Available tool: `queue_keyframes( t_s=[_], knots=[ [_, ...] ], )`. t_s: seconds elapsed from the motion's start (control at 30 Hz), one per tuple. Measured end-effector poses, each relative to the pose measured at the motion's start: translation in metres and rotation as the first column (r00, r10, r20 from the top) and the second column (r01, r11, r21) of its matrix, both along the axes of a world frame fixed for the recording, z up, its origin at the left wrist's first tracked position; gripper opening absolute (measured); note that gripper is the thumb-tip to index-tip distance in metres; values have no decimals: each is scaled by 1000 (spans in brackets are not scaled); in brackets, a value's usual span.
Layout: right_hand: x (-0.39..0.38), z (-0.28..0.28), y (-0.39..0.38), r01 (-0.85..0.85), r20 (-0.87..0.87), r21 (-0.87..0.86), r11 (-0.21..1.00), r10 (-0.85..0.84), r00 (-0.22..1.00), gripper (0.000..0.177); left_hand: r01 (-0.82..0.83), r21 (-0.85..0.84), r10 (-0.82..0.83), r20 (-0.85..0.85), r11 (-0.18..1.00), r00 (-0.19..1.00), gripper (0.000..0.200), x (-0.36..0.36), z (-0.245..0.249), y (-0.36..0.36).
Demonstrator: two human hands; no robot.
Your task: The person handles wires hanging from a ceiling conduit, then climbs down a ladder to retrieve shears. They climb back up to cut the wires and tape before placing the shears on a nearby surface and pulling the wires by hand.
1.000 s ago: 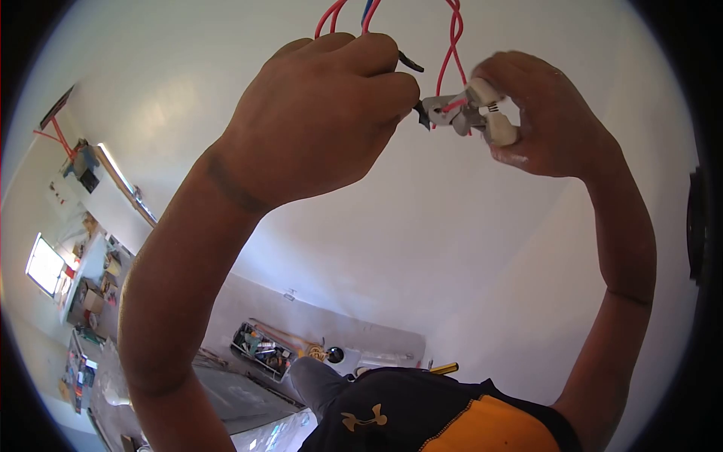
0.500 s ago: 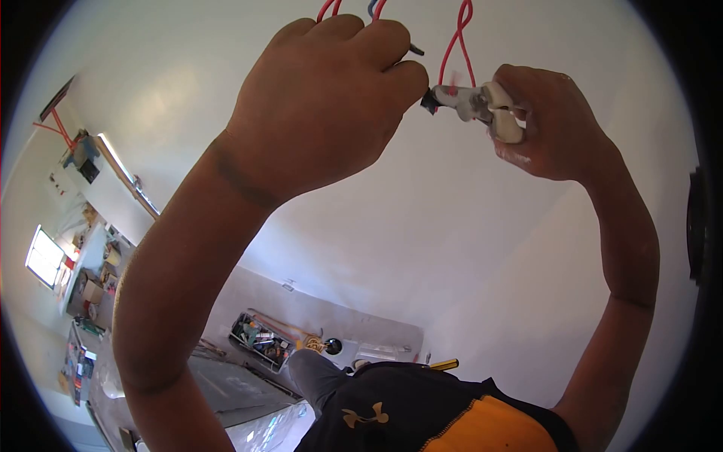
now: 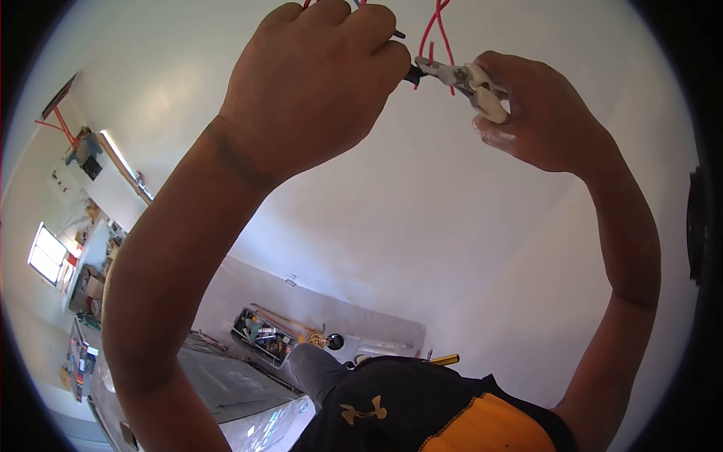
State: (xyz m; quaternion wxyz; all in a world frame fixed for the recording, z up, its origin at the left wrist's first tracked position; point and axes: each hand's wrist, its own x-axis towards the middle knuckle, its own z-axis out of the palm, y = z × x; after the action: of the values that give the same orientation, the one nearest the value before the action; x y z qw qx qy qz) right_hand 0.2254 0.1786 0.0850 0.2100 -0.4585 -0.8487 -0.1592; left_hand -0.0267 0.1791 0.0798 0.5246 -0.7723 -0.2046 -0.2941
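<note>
At the top, my left hand (image 3: 320,79) is closed, its back toward me. A small black strip (image 3: 413,74) sticks out by the thumb, and a thin dark tip (image 3: 398,34) shows above it. Red wires rise behind its knuckles; what else it holds is hidden. To the right, my right hand (image 3: 538,113) grips pliers (image 3: 454,74) with whitish handles, white smears on its fingers. The pliers' jaws point left, right beside the black strip. Twisted red wires (image 3: 434,30) hang down behind the pliers, and a short red end stands up near the jaws.
Below are a crate of tools (image 3: 262,335), a coil of yellowish cord (image 3: 317,339) and a yellow-handled tool (image 3: 445,359) at my body. At far left, orange-red wires (image 3: 64,128) hang from an opening, above cluttered shelves (image 3: 86,290). A pale wall or ceiling surface (image 3: 392,218) spans the middle.
Both hands have shifted slightly up and left in view, the pliers with the right one. The pliers now tilt more steeply, and the red end by the jaws shows more sharply.
</note>
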Motion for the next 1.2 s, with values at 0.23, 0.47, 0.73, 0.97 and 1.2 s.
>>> queue_keyframes(
  t_s=[0.23, 0.47, 0.73, 0.97, 1.2],
  knots=[
    [-10, -6, 4, 55, -66, -147, 988, -65, 996, 25, -109, -74, 107, -24, 991, 994, 5, -2, 8, -13],
    [-18, -3, -2, -16, -107, -160, 987, -1, 994, 26, -285, -20, 282, -90, 958, 955, 12, -3, 14, -18],
    [-13, -3, 6, -89, -157, -207, 974, 57, 986, 23, -185, -200, 181, -39, 962, 983, 11, -8, 19, -13],
    [-7, 2, 21, -174, -130, 81, 981, 183, 974, 30, 225, -411, -210, 81, 883, 974, 8, -22, 22, 0],
    [7, 24, 15, -332, 161, 199, 922, 303, 939, 45, 312, -554, -294, 124, 772, 948, 9, -28, 27, -7]
  ],
)
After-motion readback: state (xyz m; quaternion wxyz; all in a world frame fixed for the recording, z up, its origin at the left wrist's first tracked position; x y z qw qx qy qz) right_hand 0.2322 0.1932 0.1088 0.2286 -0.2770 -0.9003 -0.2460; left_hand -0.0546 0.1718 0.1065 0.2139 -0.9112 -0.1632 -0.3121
